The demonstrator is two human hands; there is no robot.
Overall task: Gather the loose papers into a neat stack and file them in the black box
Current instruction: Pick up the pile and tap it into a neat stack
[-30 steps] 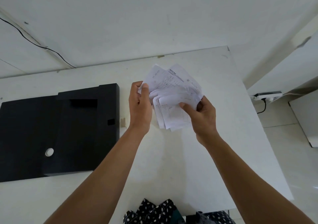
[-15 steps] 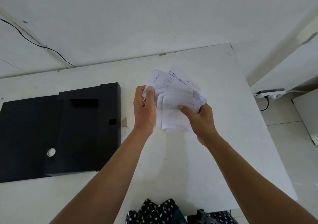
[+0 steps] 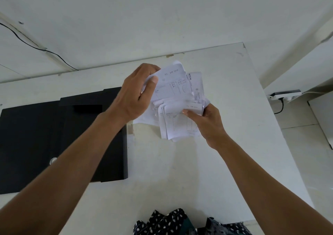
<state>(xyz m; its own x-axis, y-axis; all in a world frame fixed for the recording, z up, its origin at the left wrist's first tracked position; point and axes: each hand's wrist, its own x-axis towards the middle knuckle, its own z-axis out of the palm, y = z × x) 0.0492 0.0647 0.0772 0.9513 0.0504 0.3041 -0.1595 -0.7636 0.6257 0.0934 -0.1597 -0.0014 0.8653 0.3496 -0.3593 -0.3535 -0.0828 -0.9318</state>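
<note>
Both hands hold an uneven bundle of white printed papers above the white table. My left hand grips the bundle's upper left edge, thumb on the top sheet. My right hand pinches the lower right part, thumb on the front sheet. The sheets fan out at different angles. The black box lies open and flat on the table to the left of the papers; my left forearm crosses over its right part.
A white wall rises behind the table, with a black cable running along it at the left. A power strip lies on the floor at the right. Patterned dark fabric shows at the bottom edge.
My left hand has risen along the papers' left edge and lifted a sheet upward, spreading the bundle taller. The right hand has kept its grip low on the right.
</note>
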